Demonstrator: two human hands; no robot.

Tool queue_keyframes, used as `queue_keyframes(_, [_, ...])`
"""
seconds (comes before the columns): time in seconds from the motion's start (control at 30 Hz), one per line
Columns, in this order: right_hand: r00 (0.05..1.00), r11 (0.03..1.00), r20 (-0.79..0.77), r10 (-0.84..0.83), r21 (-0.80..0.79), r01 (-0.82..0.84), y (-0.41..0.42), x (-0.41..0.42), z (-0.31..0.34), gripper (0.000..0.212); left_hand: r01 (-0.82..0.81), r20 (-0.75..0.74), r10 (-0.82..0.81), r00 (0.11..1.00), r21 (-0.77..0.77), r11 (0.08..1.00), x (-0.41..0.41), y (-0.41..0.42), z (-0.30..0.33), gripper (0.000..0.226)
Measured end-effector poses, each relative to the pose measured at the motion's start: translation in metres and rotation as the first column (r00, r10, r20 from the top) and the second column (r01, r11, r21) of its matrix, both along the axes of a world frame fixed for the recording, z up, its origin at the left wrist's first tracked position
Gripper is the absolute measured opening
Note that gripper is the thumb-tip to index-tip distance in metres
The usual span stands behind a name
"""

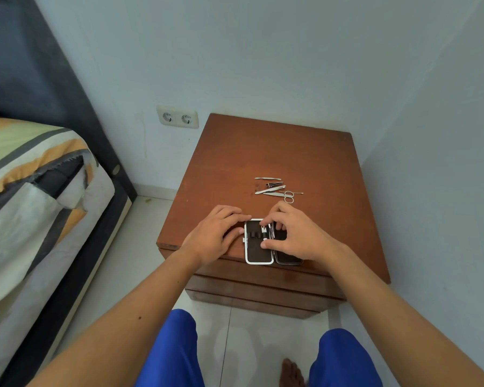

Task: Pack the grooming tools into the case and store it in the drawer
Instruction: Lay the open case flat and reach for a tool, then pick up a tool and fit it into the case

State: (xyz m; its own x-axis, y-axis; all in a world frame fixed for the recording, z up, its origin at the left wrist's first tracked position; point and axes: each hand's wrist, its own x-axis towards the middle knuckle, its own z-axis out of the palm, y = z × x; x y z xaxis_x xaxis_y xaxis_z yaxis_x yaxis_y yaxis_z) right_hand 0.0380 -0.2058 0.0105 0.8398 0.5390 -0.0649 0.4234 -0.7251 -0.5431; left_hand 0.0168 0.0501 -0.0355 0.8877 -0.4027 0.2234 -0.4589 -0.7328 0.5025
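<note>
A small grooming case [259, 254] with a silver rim and dark lining lies open flat at the front edge of the brown nightstand [305, 152]. My left hand [215, 236] rests on the case's left edge, fingers touching its rim. My right hand [294, 236] covers the right half and pinches a small metal tool [266, 233] at the elastic loops near the hinge. Behind the hands, several loose steel tools [274, 189] lie in a heap, with small scissors [289, 196] at their right.
Closed drawer fronts [263, 286] run below the nightstand top. A bed with a striped cover [31, 174] stands to the left, and a double wall socket [177, 117] is on the wall behind. My knees in blue shorts and a bare foot are on the tiled floor.
</note>
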Motion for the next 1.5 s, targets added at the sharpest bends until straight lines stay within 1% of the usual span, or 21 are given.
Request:
queue_keyframes(0.17, [1.0, 0.999, -0.009, -0.013, 0.044, 0.014, 0.0, -0.003, -0.001, 0.042, -0.007, 0.0, 0.007, 1.0, 0.003, 1.0, 0.0, 0.0, 0.002, 0.037])
queue_keyframes(0.43, [0.998, 0.984, -0.016, -0.068, 0.163, 0.07, -0.003, -0.005, -0.009, 0.042, -0.002, 0.006, 0.002, 1.0, -0.001, 1.0, 0.001, 0.0, 0.0, 0.037])
queue_keyframes(0.53, [0.987, 0.95, -0.006, -0.162, 0.268, 0.157, -0.002, 0.005, -0.005, 0.032, -0.004, -0.005, 0.004, 1.0, -0.002, 1.0, 0.001, 0.0, 0.0, 0.037])
queue_keyframes(0.6, [0.966, 0.928, 0.044, -0.256, 0.291, 0.233, -0.001, 0.02, 0.0, 0.021, -0.003, -0.009, 0.002, 1.0, -0.001, 1.0, 0.001, 0.0, 0.0, 0.038])
queue_keyframes(0.67, [0.941, 0.92, 0.103, -0.322, 0.269, 0.285, 0.001, 0.039, 0.003, 0.011, 0.0, -0.01, 0.0, 1.0, 0.001, 1.0, 0.002, 0.0, 0.0, 0.038])
queue_keyframes(0.77, [0.924, 0.93, 0.166, -0.344, 0.194, 0.311, 0.005, 0.068, 0.003, 0.01, -0.001, -0.01, 0.001, 1.0, 0.003, 1.0, 0.001, 0.001, 0.0, 0.038])
queue_keyframes(0.9, [0.937, 0.963, 0.221, -0.269, 0.073, 0.26, 0.01, 0.096, 0.003, 0.016, 0.002, -0.014, -0.002, 1.0, 0.003, 1.0, 0.002, 0.001, -0.002, 0.037])
queue_keyframes(1.0, [0.96, 0.978, 0.193, -0.201, -0.011, 0.207, 0.011, 0.106, 0.002, 0.019, 0.005, -0.017, -0.005, 1.0, -0.001, 1.0, 0.002, 0.001, -0.001, 0.038])
queue_keyframes(1.1, [0.967, 0.978, 0.175, -0.184, -0.062, 0.197, 0.012, 0.111, 0.0, 0.02, 0.003, -0.014, -0.003, 1.0, -0.001, 1.0, 0.002, 0.0, 0.0, 0.038])
queue_keyframes(1.23, [0.965, 0.973, 0.154, -0.211, -0.064, 0.223, 0.012, 0.112, 0.001, 0.011, 0.005, -0.017, -0.005, 1.0, 0.003, 1.0, 0.001, 0.001, 0.0, 0.038])
queue_keyframes(1.3, [0.967, 0.973, 0.138, -0.213, -0.058, 0.223, 0.011, 0.11, 0.002, 0.01, 0.005, -0.016, -0.005, 1.0, 0.005, 1.0, 0.001, 0.001, 0.0, 0.038])
queue_keyframes(1.5, [0.959, 0.968, 0.131, -0.252, 0.054, 0.247, 0.005, 0.106, 0.002, 0.013, 0.001, -0.012, -0.001, 1.0, 0.006, 1.0, 0.002, 0.001, -0.002, 0.037])
